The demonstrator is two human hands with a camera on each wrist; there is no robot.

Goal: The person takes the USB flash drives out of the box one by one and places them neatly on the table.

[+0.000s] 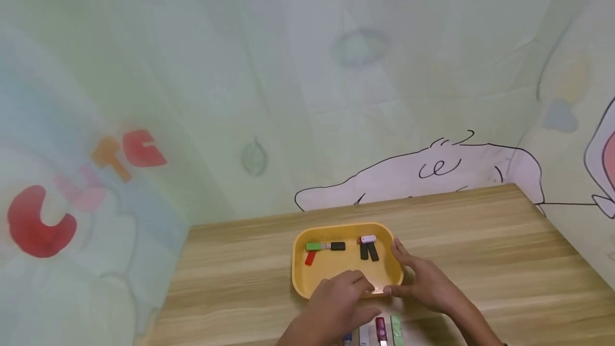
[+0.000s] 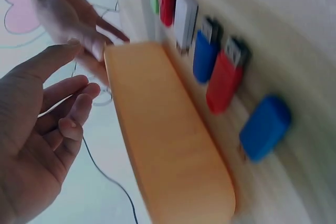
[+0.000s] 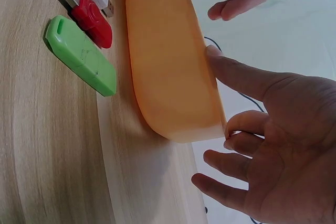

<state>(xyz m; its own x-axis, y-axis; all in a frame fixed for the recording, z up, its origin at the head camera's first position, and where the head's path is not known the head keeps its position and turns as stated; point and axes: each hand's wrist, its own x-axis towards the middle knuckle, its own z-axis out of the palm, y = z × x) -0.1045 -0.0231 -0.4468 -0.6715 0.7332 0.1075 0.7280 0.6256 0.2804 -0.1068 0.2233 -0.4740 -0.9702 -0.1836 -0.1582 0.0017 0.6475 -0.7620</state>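
A yellow plastic tray (image 1: 299, 276) sits on the table, with several USB sticks inside. My right hand (image 1: 427, 284) holds it at the near right corner, thumb on the near rim and fingers along the right side. My left hand (image 1: 336, 300) hovers over the near rim with loosely bent fingers; in the left wrist view nothing shows between them. Before the tray lies a row of USB sticks: a green one (image 3: 81, 56), a red one (image 3: 92, 19), a white one (image 2: 185, 22), a blue one (image 2: 206, 51), another red one (image 2: 226, 80) and another blue one (image 2: 265, 128).
In the tray are a green stick (image 1: 313, 246), a black piece (image 1: 338, 246), a red piece (image 1: 310, 258), a white-and-red stick (image 1: 368, 239) and two black pieces (image 1: 372, 251). A printed curtain (image 1: 288, 95) hangs behind the wooden table (image 1: 230, 282).
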